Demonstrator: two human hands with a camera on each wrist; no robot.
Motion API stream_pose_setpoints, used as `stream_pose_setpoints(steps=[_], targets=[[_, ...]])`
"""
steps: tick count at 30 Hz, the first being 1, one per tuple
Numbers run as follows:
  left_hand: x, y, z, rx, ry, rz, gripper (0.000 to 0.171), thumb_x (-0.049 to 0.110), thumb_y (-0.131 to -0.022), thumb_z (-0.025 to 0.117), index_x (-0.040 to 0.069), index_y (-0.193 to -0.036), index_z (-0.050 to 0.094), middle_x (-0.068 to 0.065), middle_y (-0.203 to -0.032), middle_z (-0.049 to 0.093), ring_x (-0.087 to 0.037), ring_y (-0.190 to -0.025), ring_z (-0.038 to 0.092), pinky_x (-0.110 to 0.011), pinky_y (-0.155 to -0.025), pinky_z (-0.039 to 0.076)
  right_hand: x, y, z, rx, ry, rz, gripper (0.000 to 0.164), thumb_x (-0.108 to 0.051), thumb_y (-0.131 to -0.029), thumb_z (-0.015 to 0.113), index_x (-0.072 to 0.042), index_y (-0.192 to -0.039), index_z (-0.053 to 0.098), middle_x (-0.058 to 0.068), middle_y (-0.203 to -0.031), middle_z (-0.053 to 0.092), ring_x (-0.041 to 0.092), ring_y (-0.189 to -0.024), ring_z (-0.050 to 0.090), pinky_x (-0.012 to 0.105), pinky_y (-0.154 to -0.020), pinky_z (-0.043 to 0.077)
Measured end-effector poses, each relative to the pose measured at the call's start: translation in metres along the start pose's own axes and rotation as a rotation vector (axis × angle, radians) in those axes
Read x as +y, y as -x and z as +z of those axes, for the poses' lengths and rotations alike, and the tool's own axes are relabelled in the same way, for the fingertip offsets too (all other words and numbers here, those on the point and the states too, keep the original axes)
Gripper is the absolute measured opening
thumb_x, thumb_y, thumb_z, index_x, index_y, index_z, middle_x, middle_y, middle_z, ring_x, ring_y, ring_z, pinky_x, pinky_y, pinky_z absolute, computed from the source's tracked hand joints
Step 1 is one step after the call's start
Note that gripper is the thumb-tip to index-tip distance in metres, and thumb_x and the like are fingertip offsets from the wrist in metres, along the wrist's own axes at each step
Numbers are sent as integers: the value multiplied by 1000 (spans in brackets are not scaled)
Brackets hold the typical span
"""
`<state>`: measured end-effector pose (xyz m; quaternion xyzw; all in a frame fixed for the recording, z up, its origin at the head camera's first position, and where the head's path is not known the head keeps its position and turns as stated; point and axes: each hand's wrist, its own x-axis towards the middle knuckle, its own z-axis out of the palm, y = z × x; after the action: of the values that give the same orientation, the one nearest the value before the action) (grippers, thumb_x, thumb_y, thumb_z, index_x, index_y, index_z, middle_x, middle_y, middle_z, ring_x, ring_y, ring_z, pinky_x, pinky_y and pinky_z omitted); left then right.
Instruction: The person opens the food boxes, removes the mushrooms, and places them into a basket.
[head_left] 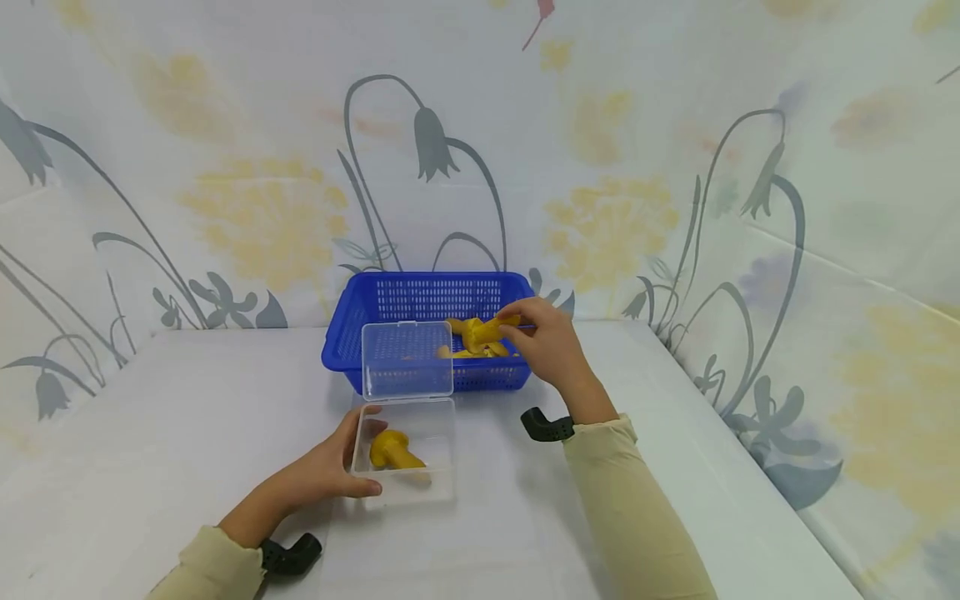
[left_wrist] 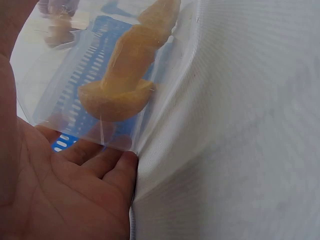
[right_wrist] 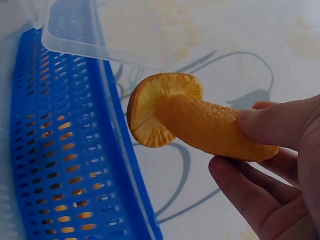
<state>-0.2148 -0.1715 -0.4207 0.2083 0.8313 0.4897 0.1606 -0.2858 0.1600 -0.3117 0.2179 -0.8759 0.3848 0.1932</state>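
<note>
My right hand [head_left: 553, 346] pinches a yellow mushroom [right_wrist: 200, 125] by its stem, thumb on one side and fingers on the other. In the head view it is over the right part of a blue basket [head_left: 343, 333]; the right wrist view shows its gilled cap pointing away from the hand. My left hand [head_left: 326, 468] grips the left side of a clear plastic box [head_left: 441, 446], thumb at the near corner and fingers at the far one. Inside the box lies another yellow mushroom [head_left: 392, 450]. The box's hinged lid [head_left: 408, 362] stands raised in front of the basket.
More yellow mushroom pieces [head_left: 480, 352] lie in the basket. Behind it rises a flower-patterned cloth [head_left: 465, 208], which also covers the right side. A white cloth covers the table [head_left: 225, 392]. Each wrist wears a black band piece [head_left: 547, 426].
</note>
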Motion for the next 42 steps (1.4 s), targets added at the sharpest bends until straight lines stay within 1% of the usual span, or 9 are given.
stream_pose_setpoints(steps=[3, 7, 10, 14, 17, 24, 30, 35, 42], targets=[[-1, 0, -1, -17, -4, 22, 105, 31, -76, 81, 13, -150, 9, -21, -154, 30, -43, -146, 18, -65, -114, 19, 1, 1, 6, 5, -5, 30, 15, -15, -93, 65, -10, -107, 68, 7, -109, 65, 24, -100, 65, 34, -86, 58], [-2, 0, 0, -17, 8, 20, 105, 31, -76, 82, 14, -150, 9, -21, -154, 30, -41, -146, 18, -63, -115, 19, 6, 2, 14, 37, -23, 35, 18, -15, -92, 66, -7, -109, 66, 10, -109, 65, 26, -101, 68, 36, -87, 58], [-2, 1, 0, -4, 15, 1, 105, 31, -75, 82, 15, -150, 10, -19, -155, 30, -40, -147, 17, -63, -115, 18, 9, -1, 21, 53, -45, 22, 19, -14, -92, 66, -6, -109, 64, 12, -110, 65, 28, -103, 68, 36, -88, 57], [-2, 3, -2, 0, 14, -6, 105, 32, -76, 82, 15, -150, 10, -19, -155, 29, -40, -147, 17, -63, -115, 17, 10, -2, 28, 59, -68, 39, 18, -14, -92, 66, -6, -108, 64, 12, -111, 64, 29, -105, 68, 36, -89, 57], [-2, 3, -3, 2, 14, 7, 105, 31, -76, 82, 14, -150, 10, -21, -154, 30, -41, -146, 18, -63, -115, 17, 9, -3, 31, 58, -70, 47, 19, -13, -92, 65, -6, -109, 64, 13, -113, 63, 30, -106, 67, 37, -89, 57], [-1, 3, -2, 1, 10, -11, 105, 33, -75, 82, 15, -150, 10, -19, -155, 30, -40, -146, 18, -63, -115, 19, 8, -2, 39, 74, -24, 67, 17, -12, -91, 65, -8, -108, 67, 11, -112, 64, 27, -106, 67, 37, -89, 57], [0, 2, -4, 3, 5, 7, 105, 31, -76, 82, 14, -150, 10, -20, -154, 30, -40, -146, 21, -61, -116, 20, 6, -3, 43, 109, 14, 119, 16, -14, -90, 68, -9, -105, 70, 9, -109, 69, 24, -101, 67, 35, -85, 58], [0, 0, -6, 14, 4, 32, 105, 30, -75, 82, 14, -150, 10, -21, -154, 30, -40, -145, 23, -61, -116, 20, 4, -5, 49, 108, 23, 111, 14, -12, -88, 70, -9, -102, 72, 9, -108, 70, 23, -98, 67, 35, -84, 58], [-1, 2, -2, 6, -7, -23, 105, 35, -75, 81, 18, -150, 10, -18, -155, 30, -41, -146, 19, -64, -113, 24, 0, 1, 59, 56, -1, 156, 12, -10, -89, 69, -9, -100, 75, 8, -103, 58, 22, -97, 63, 31, -83, 59]])
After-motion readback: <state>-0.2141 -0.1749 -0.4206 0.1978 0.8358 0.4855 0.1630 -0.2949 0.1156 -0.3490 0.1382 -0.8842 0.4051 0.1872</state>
